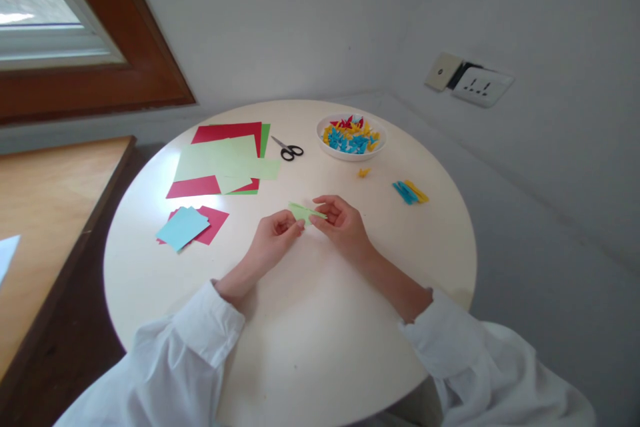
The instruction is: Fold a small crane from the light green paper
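Between my two hands is a small piece of light green paper (300, 213), partly folded, held just over the white round table (310, 320). My left hand (273, 237) pinches its left side between thumb and fingers. On the other side, my right hand (343, 223) grips the right end, thumb in front and fingers behind. Fingers cover parts of the paper, so its full shape is hidden. Beyond my right hand lies a small yellow folded paper crane (363, 173).
A white bowl (351, 155) holds many small red, yellow and blue folded papers. Black-handled scissors (288, 149) lie beside large green and red sheets (215, 160). Blue and red paper squares (184, 228) are at left, blue and yellow folded strips (410, 192) at right. Walls stand behind.
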The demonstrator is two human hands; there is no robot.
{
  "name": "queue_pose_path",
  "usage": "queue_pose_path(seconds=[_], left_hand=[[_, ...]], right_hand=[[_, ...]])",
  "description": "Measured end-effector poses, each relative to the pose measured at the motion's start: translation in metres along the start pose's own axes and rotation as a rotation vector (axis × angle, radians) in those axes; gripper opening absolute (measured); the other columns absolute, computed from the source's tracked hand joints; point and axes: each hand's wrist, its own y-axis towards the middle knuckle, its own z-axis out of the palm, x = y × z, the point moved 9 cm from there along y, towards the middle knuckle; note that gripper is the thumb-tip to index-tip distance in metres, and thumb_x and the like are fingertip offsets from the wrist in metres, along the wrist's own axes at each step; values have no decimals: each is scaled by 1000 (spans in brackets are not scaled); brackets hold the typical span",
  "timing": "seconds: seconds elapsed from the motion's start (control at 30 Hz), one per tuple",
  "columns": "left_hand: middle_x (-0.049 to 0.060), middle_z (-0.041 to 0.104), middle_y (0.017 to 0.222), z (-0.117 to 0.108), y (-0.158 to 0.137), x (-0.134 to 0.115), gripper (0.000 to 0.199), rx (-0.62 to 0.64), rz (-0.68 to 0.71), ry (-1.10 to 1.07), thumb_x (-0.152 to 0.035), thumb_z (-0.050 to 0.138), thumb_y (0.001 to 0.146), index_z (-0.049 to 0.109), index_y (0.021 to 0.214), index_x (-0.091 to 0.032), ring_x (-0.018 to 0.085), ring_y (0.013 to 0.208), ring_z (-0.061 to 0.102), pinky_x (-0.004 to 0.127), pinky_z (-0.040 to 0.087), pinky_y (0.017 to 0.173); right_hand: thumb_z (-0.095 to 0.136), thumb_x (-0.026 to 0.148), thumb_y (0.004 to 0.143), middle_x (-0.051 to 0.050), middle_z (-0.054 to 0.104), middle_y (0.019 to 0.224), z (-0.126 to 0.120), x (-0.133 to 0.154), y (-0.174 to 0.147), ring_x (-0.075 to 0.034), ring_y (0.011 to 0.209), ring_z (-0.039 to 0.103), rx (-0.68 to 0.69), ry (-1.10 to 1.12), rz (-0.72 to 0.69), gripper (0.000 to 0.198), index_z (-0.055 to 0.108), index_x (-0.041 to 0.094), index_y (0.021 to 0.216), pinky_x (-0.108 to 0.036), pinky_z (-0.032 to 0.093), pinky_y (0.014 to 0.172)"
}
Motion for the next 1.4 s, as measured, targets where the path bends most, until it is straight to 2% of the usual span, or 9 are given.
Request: queue_pose_path(seconds=[0.27,0.5,0.73,1.0,1.4], left_hand=[[-4,40,57,2,-2,-4,30,25,-8,-2,-41,58,75,51,62,-15,7,52,32,20,24,45],[-4,39,56,3,-1,-4,29,36,18,22,-40,56,76,49,61,-16,8,52,31,21,25,46],[-4,38,54,4,0,-5,31,41,40,69,-41,55,76,46,59,-17,8,51,31,21,24,46],[-5,35,53,2,0,-3,32,2,62,122,-39,53,77,43,56,-17,8,51,29,22,24,46],[-6,33,53,5,-1,-7,31,21,121,164,-35,51,80,40,57,-18,8,50,28,22,25,47]], right_hand=[[70,33,63,1,59,72,-3,1,1,-12,71,59,-28,-31,-25,30,58,20,87,-27,50,67],[67,36,66,-5,67,85,1,-6,2,-16,79,62,8,-92,17,27,64,18,85,-29,50,70],[64,37,68,0,64,66,4,2,1,-13,64,57,43,-179,3,19,62,18,66,-26,46,60],[63,35,67,0,62,64,1,4,1,-13,63,55,1,-173,12,18,61,18,64,-25,44,58],[62,35,67,0,61,64,5,3,1,-12,62,53,45,-165,42,19,61,17,65,-26,43,60]])
